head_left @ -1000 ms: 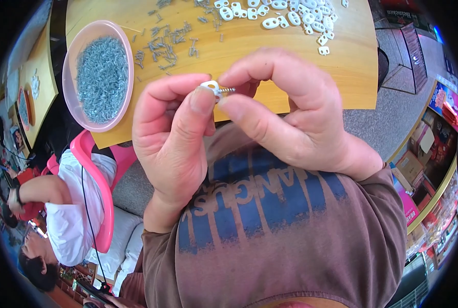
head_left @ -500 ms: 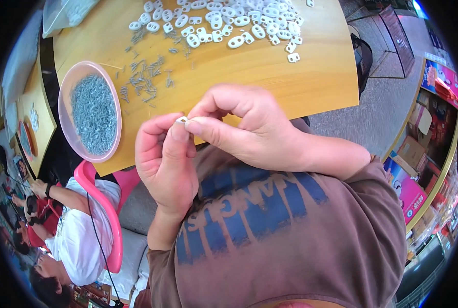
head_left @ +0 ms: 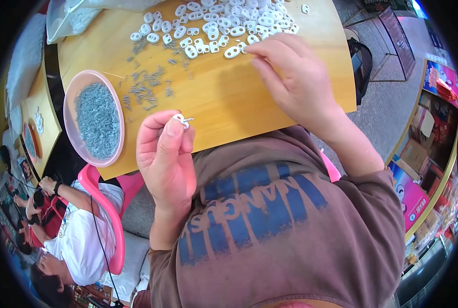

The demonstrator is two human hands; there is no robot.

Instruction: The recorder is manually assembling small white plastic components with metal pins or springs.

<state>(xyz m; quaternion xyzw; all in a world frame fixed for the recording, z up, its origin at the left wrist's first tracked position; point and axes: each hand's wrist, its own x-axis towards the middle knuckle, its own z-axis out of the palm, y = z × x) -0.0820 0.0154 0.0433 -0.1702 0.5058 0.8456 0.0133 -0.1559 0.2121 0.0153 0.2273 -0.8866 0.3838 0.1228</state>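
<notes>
Fingers (head_left: 173,131) of the left hand (head_left: 166,158) are clamped on a white piece (head_left: 180,118), a screw (head_left: 189,119) projecting rightward, near the edge of the bench (head_left: 223,105). By the white pile (head_left: 229,22), the right hand (head_left: 300,74) is held with thumb and forefinger slightly apart; contact there cannot be told.

Across the chest of your brown shirt (head_left: 290,256) runs a line of large brown letters over a dark blue printed block, bent by the folds. To your right, a magenta box (head_left: 409,192) on the shelf carries white characters, and a blue-and-magenta package (head_left: 441,77) farther up bears print too small for you to read. Pale lettering also marks a dark green crate (head_left: 385,7) at the upper edge
</notes>
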